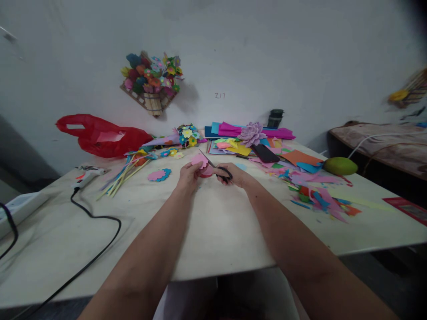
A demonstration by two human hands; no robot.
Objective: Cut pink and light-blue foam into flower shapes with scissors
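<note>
My left hand (189, 176) pinches a pink paper piece (199, 161) with a scalloped edge, above the middle of the white table. In my right hand (236, 174) is a pair of scissors (225, 173) with black handles; the blades lie against the pink paper. A darker pink part of the paper (207, 171) hangs just below the blades. To the left of my hands lie scalloped pink and blue flower cut-outs (159, 175), one overlapping the other.
A glue gun (87, 177) with a trailing black cord lies left, near a power strip (20, 209). Thin sticks (123, 178) and a red bag (100, 138) are behind. Paper scraps (327, 202), a phone (265, 153) and a green fruit (340, 166) are right.
</note>
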